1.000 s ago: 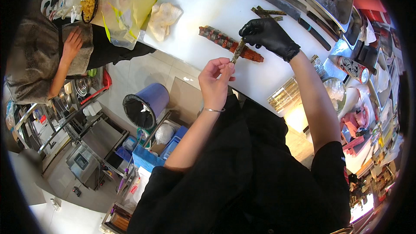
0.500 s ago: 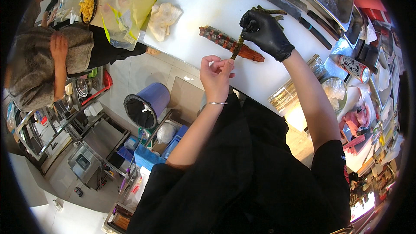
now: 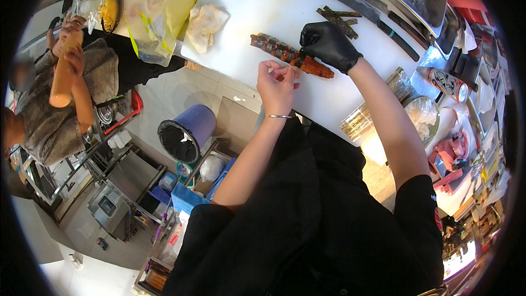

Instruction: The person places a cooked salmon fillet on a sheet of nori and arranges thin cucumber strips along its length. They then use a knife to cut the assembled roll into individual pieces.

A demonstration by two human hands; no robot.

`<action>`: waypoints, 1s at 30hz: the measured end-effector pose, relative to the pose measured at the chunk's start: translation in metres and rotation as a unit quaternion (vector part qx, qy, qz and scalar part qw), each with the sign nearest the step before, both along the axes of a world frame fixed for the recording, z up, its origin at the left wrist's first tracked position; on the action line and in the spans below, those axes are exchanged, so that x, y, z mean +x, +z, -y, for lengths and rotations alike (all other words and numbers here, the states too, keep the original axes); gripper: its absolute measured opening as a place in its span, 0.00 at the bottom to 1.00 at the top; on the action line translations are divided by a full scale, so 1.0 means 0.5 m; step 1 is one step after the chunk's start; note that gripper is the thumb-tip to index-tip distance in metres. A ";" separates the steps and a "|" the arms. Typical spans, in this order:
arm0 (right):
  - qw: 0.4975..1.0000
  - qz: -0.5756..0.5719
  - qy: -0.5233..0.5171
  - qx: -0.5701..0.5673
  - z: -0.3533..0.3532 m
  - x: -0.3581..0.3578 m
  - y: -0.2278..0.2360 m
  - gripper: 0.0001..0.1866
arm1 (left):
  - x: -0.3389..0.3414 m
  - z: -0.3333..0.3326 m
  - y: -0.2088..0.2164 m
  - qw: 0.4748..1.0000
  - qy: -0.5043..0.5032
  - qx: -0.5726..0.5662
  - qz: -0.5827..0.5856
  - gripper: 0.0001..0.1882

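pinching dark strip (image 3: pixel 299 58) over red roll (image 3: pixel 281 51), left hand (image 3: pixel 276 85) and right hand (image 3: pixel 331 47), narrow grip. could tear if overpulled.

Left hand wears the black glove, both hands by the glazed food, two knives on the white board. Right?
Wrong hand: in the head view the black glove is on the right hand; the left hand is bare. Both are by the glazed food, two knives on the white board.

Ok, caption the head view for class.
Bare left hand and gloved right hand at banded reddish food on white board.
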State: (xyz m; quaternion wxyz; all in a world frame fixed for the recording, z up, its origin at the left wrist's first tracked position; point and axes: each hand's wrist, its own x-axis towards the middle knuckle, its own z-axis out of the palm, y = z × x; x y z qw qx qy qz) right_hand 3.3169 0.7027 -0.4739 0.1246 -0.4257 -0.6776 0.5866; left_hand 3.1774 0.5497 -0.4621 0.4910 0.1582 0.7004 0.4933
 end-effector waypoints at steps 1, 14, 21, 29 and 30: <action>1.000 0.016 0.008 -0.019 -0.004 0.000 0.004 0.05 | 0.002 -0.004 0.004 1.000 -0.004 -0.007 -0.022 0.21; 0.998 0.009 0.000 0.067 0.000 0.034 0.019 0.14 | -0.030 0.001 0.049 0.912 -0.136 -0.093 -0.376 0.21; 0.923 0.157 -0.277 0.214 -0.015 0.217 -0.039 0.14 | -0.013 -0.217 0.151 0.852 -0.237 0.204 -0.421 0.13; 0.932 0.157 -0.290 0.148 -0.008 0.208 -0.012 0.17 | 0.008 -0.386 0.024 0.750 -0.496 0.063 -0.433 0.10; 0.930 0.166 -0.276 0.175 -0.006 0.202 -0.010 0.17 | 0.003 -0.390 0.019 0.754 -0.503 0.062 -0.418 0.09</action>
